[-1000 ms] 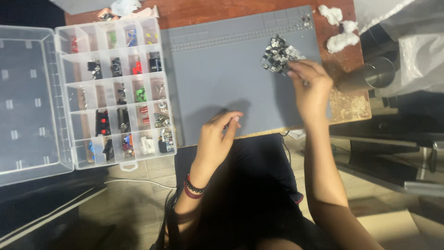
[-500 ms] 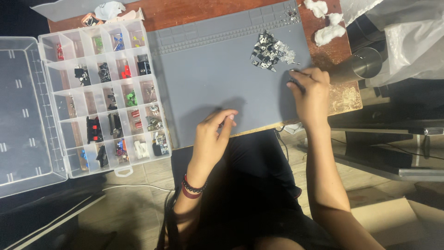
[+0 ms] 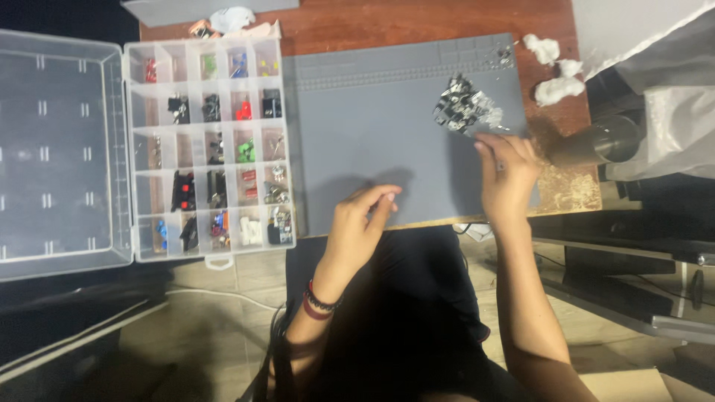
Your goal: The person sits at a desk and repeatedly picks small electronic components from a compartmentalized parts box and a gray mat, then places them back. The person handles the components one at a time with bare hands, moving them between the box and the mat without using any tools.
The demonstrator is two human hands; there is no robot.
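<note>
Since the earlier frame the right hand [image 3: 508,173] has drawn back a little from the pile of small metal parts [image 3: 463,110], and the left hand [image 3: 363,223] has kept its place over the near edge of the grey mat [image 3: 372,141]. The pile lies on the far right part of the mat, a loose heap of dark and shiny pieces, with a few stray bits just beyond it near the mat's far corner. The right hand's fingertips [image 3: 488,143] sit just short of the pile, fingers curled together; whether they pinch a piece cannot be told. The left hand hovers loosely curled, thumb and forefinger close together, gripping nothing that shows; two bands circle its wrist. The mat lies on a wooden table [image 3: 417,18]. To the left of the mat, touching its edge, stands a clear compartment box [image 3: 205,149] with its lid [image 3: 59,152] swung open flat further left; its cells hold small parts in black, red, green and blue. White wads [image 3: 555,78] lie on the table past the mat's right end, and a metal cup [image 3: 607,141] stands near them
</note>
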